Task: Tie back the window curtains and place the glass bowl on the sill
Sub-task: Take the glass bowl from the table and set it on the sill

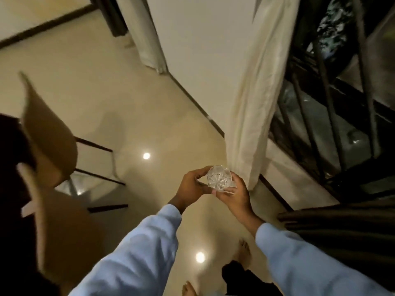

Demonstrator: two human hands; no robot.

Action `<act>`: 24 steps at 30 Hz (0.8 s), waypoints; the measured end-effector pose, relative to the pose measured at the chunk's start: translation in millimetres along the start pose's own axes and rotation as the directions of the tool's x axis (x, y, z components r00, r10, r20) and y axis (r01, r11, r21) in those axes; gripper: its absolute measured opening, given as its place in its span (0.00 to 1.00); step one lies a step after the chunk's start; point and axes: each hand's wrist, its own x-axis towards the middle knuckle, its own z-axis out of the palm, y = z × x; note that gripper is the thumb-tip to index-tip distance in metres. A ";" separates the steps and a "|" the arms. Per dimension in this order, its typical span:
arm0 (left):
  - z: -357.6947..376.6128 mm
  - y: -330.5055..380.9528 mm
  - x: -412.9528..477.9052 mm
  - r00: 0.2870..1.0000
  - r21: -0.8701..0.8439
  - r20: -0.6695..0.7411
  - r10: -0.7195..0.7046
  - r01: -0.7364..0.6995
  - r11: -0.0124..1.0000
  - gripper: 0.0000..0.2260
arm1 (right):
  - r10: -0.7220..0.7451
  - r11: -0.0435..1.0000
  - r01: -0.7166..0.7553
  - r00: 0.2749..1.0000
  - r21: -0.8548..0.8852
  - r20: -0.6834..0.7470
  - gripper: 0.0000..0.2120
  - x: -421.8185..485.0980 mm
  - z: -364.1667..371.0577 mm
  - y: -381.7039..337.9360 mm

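A small cut-glass bowl [219, 177] is held between both hands above the floor, tilted so its patterned base faces me. My left hand [193, 185] grips its left side with curled fingers and thumb. My right hand [236, 194] cups its right side and underside. A cream curtain [256, 99] hangs gathered just beyond the bowl, its hem near the floor. The pale window sill [286, 167] runs to the right of that curtain under the dark barred window [333, 116]. A dark curtain [342, 227] bunches at the right edge, beside my right sleeve.
Two tan chairs [49, 135] with dark legs stand on the left over the glossy beige floor [132, 99]. A second cream curtain [147, 39] hangs at the far doorway. My bare feet [242, 253] show below my arms.
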 end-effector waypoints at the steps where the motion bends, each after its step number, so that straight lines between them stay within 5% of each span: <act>1: -16.6 -6.0 -19.9 0.999 -0.010 -0.041 0.004 -0.004 1.000 0.32 | -0.014 1.000 0.015 0.999 -0.014 0.041 0.38 -12.9 19.0 -5.3; 7: -72.6 -32.9 -111.6 0.970 -0.107 -0.240 -0.029 0.004 0.994 0.34 | -0.135 0.991 0.128 0.969 0.046 0.208 0.34 -71.6 89.3 -20.7; 20: -143.3 -48.0 -276.7 0.905 -0.223 -0.423 -0.049 -0.051 0.973 0.40 | -0.164 0.986 0.142 0.924 0.089 0.346 0.24 -195.7 185.8 -73.1; 24: -160.0 -29.3 -317.5 0.862 -0.307 -0.500 -0.079 -0.091 0.947 0.29 | -0.216 0.976 0.181 0.895 0.124 0.390 0.21 -221.0 210.1 -88.4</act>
